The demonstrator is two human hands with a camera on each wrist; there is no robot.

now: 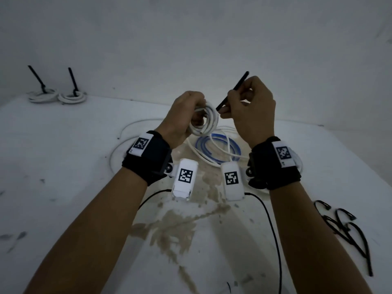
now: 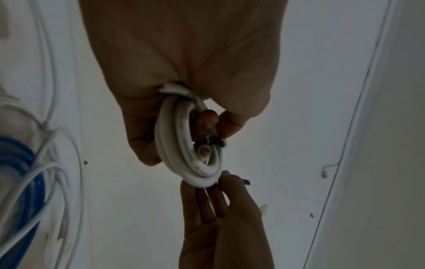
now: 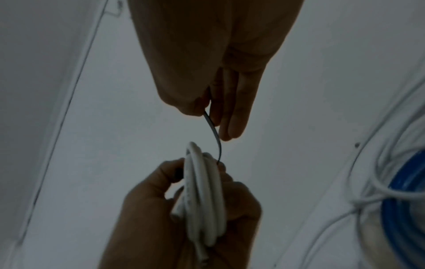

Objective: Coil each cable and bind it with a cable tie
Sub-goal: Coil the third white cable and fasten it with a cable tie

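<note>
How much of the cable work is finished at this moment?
Done: two tied coils at the far left. In hand: left hand grips a white coil; right hand pinches a black tie. Left: loose cables; spare ties.

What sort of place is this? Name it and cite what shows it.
Probably a bare workbench for cable bundling, not a home: a scuffed, stained white table against a blank wall, two tied white coils set aside, and spare black cable ties lying ready.
</note>
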